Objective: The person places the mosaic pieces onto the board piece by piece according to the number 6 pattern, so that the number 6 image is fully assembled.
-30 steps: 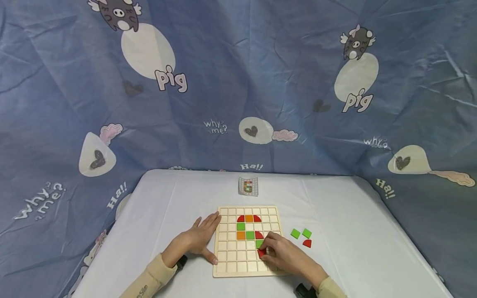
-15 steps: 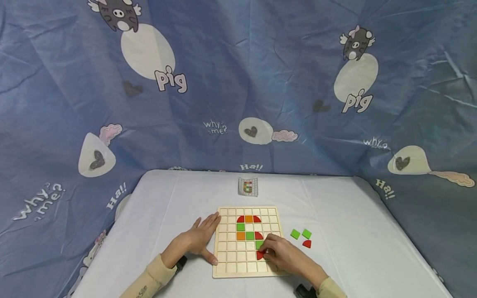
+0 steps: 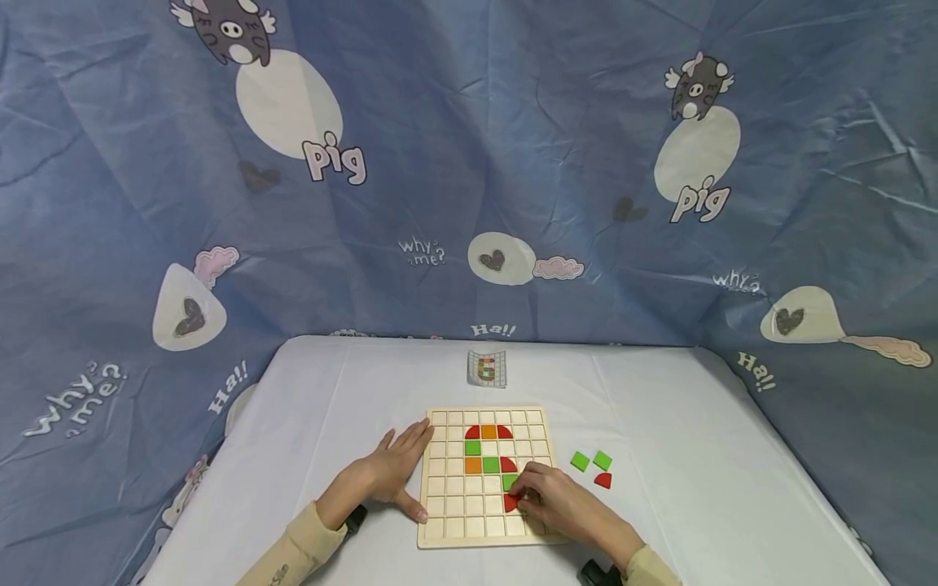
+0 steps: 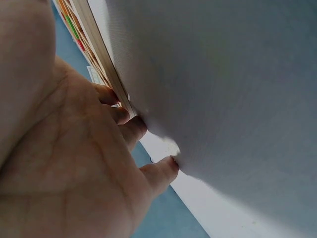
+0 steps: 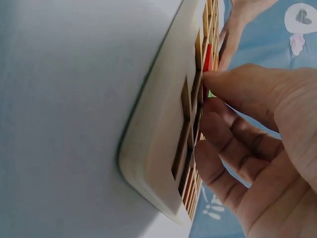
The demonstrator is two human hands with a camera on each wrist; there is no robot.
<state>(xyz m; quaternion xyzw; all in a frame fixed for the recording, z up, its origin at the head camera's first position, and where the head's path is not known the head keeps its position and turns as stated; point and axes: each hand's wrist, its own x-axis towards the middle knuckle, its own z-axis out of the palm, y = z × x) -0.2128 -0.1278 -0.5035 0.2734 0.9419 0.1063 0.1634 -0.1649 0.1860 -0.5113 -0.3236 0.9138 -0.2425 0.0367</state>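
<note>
Low in the head view, my right hand [image 3: 553, 498] hides squares of the board [image 3: 456, 507] and part of a red piece [image 3: 510, 504]; the bottom edge crops my sleeves [image 3: 293, 549], the top edge an upper-left pig [image 3: 233, 32].

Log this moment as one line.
left hand: spread along left edge of board | right hand: touching red piece on board | loose at right: two green squares, red wedge

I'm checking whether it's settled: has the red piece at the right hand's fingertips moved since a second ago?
Yes: in the head view, against the green square just above it, the red piece has shifted slightly left and down the picture.
</note>
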